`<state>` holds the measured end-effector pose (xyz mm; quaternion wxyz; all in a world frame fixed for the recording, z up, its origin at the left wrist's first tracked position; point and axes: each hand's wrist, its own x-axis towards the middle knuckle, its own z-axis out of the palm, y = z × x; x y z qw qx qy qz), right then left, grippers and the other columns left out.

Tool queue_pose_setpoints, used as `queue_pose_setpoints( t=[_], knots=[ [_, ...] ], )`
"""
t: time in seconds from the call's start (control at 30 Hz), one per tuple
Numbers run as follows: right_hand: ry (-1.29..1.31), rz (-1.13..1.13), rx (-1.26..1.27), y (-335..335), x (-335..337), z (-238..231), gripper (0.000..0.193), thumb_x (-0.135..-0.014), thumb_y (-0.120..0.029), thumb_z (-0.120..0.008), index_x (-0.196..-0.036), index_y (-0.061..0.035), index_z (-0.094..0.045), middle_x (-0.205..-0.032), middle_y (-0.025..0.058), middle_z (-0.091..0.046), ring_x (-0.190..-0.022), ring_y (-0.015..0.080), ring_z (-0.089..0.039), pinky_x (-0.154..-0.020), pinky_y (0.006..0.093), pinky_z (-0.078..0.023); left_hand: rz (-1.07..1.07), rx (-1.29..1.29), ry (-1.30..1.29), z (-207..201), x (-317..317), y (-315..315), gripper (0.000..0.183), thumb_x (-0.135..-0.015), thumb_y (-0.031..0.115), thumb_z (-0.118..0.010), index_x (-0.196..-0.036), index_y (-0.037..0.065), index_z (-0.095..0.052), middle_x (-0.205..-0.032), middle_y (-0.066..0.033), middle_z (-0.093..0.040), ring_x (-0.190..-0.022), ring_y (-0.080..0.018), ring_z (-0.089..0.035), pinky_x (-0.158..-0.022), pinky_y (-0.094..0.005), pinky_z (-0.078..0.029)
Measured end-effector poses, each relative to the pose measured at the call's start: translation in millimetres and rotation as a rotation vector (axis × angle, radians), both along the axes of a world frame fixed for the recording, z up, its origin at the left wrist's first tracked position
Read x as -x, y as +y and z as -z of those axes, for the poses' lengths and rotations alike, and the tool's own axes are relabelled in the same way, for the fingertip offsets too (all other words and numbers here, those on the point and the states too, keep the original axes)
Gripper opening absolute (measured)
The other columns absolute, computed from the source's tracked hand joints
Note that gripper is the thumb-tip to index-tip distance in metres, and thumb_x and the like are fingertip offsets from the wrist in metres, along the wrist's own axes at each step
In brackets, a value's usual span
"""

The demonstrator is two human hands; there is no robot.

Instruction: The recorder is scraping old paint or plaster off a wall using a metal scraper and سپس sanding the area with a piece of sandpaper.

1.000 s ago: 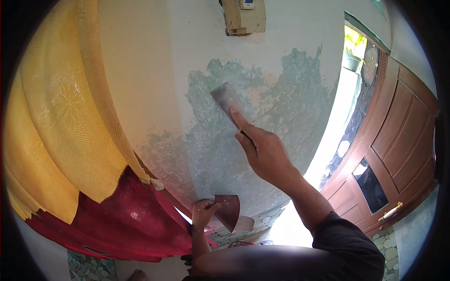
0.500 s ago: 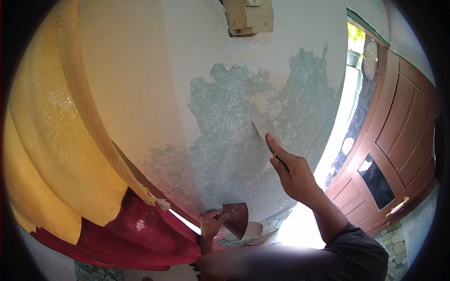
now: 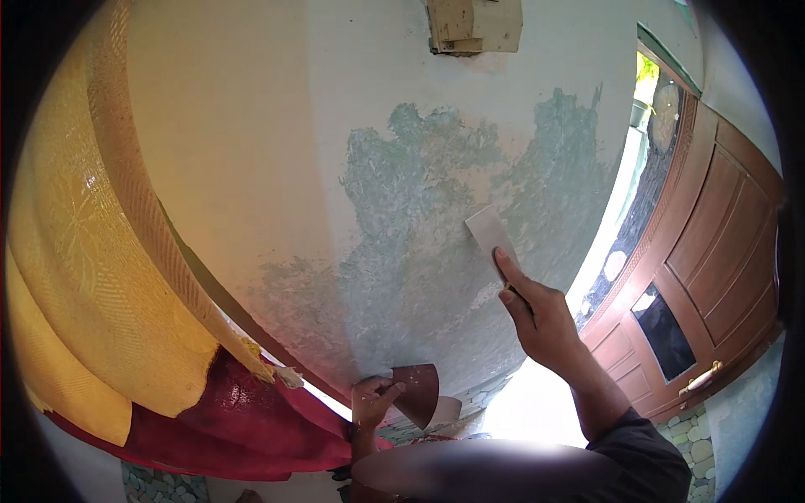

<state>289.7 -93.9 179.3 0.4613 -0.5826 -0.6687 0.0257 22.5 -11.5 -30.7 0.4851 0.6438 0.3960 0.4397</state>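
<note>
My right hand (image 3: pixel 543 323) is wrapped round the handle of a putty knife (image 3: pixel 489 230), its index finger stretched along the pale flat blade. The blade's tip is at the wall (image 3: pixel 402 193), over a rough patch where grey-green shows through the whitish paint. Low in the picture, my left hand (image 3: pixel 373 402) pinches a curled, reddish-brown sheet of sandpaper (image 3: pixel 417 392) between thumb and fingers. A paler piece (image 3: pixel 448 410) shows just beside the sheet; whether it is the same sheet cannot be made out.
On the left hang a yellow curtain (image 3: pixel 109 277) and dark red cloth (image 3: pixel 243 427). A beige box (image 3: pixel 476 25) is fixed to the wall above. At right, a brown panelled door (image 3: pixel 713 260) with a handle (image 3: pixel 703 379) stands beside a bright opening. Pebble-patterned stone (image 3: pixel 163 484) shows below.
The view has shifted a little, so the wall patch and box sit farther right. Both hands keep their grips; the putty knife stays near the same part of the patch.
</note>
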Motion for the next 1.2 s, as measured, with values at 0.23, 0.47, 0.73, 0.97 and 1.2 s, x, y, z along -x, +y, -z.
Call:
queue_pose_setpoints(
  t=[0.23,0.47,0.73,0.97,1.2],
  knots=[
    [-0.036,0.008,-0.056,6.9,6.2,-11.5,0.054,-0.092,-0.009,-0.053,-0.142,-0.0168,-0.036,-0.076,0.0219,-0.06,-0.069,0.035,-0.062,-0.067,0.0355,-0.048,-0.017,-0.16,0.095,4.3,3.4,4.2,0.01,-0.076,0.009,-0.073,-0.072,0.001,-0.068,-0.059,-0.0005,-0.06,-0.051,-0.0053,-0.05,-0.047,-0.0232,-0.038],
    [0.062,0.014,-0.048,12.0,11.2,-17.1,0.051,-0.092,-0.009,-0.052,-0.141,-0.015,-0.038,-0.073,0.0213,-0.058,-0.064,0.0317,-0.06,-0.067,0.0336,-0.048,0.013,-0.121,0.055,-1.4,1.2,2.6,0.012,-0.075,0.008,-0.074,-0.07,0.0,-0.067,-0.059,-0.0009,-0.06,-0.055,-0.0053,-0.049,-0.05,-0.0238,-0.038],
    [0.043,0.033,0.059,7.5,11.2,-18.3,0.051,-0.093,-0.01,-0.052,-0.142,-0.0141,-0.037,-0.085,0.0249,-0.062,-0.082,0.0314,-0.067,-0.076,0.0321,-0.049,0.021,-0.146,0.023,10.7,4.6,5.0,0.012,-0.075,0.008,-0.074,-0.07,0.0,-0.067,-0.058,-0.0009,-0.059,-0.053,-0.0058,-0.048,-0.05,-0.024,-0.037],
    [0.038,-0.043,-0.102,3.0,1.3,-10.9,0.052,-0.093,-0.01,-0.051,-0.143,-0.0156,-0.036,-0.109,0.0267,-0.061,-0.099,0.0334,-0.064,-0.086,0.033,-0.046,0.016,-0.09,0.074,4.2,4.3,1.2,0.011,-0.075,0.008,-0.073,-0.07,0.0,-0.067,-0.056,-0.0017,-0.058,-0.051,-0.006,-0.048,-0.048,-0.0248,-0.037],
    [0.114,-0.099,0.052,0.3,-1.6,-15.7,0.051,-0.094,-0.015,-0.049,-0.143,-0.016,-0.034,-0.13,0.0185,-0.052,-0.107,0.0393,-0.057,-0.092,0.0366,-0.045,-0.003,-0.196,0.143,5.7,7.1,3.8,0.018,-0.075,0.012,-0.074,-0.068,-0.001,-0.064,-0.055,-0.0026,-0.057,-0.051,-0.0071,-0.05,-0.048,-0.0246,-0.038]
  ],
)
